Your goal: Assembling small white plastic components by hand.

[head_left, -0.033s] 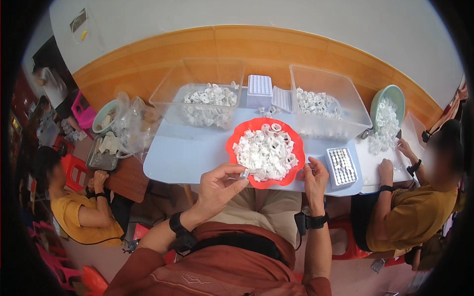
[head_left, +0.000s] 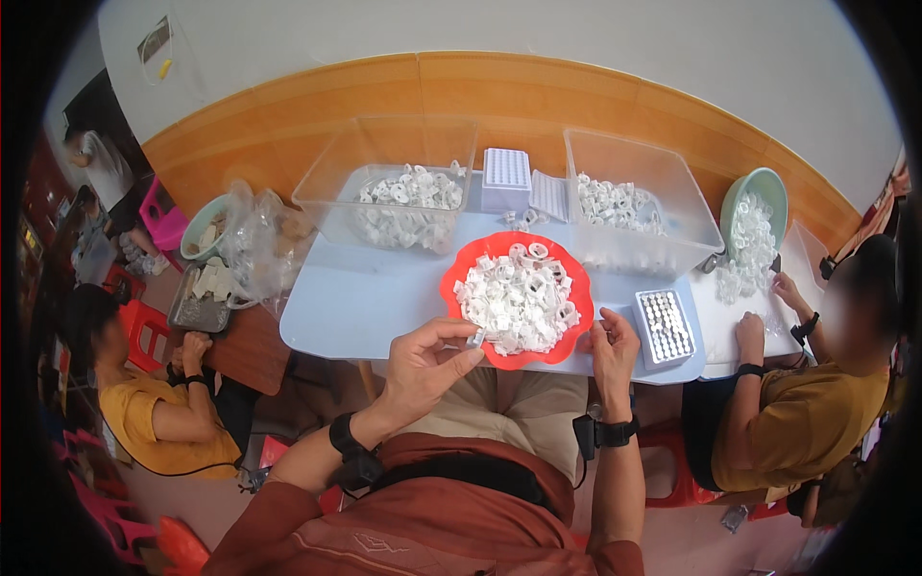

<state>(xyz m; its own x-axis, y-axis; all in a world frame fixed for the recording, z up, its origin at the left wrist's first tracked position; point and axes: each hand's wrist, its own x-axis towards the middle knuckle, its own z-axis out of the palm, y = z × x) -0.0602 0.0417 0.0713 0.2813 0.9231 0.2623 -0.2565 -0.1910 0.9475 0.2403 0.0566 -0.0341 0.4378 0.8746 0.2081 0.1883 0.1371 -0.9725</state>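
Observation:
In front of me a red scalloped bowl [head_left: 449,288] is heaped with small white plastic pieces [head_left: 519,300]. My left hand [head_left: 430,367] is over the bowl's near left rim, with a small white plastic piece [head_left: 475,338] pinched between thumb and index finger. Beside the right rim is my right hand [head_left: 615,350], its fingers curled together; whatever they may hold is too small to make out. To the right of that hand stands a white tray [head_left: 663,329] with rows of round silvery pieces.
Two clear bins [head_left: 322,192] with white parts stand at the back of the blue table [head_left: 331,307]. Between them is a stack of white trays [head_left: 506,180]. A green basin [head_left: 785,216] spills clear parts at right. Co-workers in yellow [head_left: 802,422] sit on both sides.

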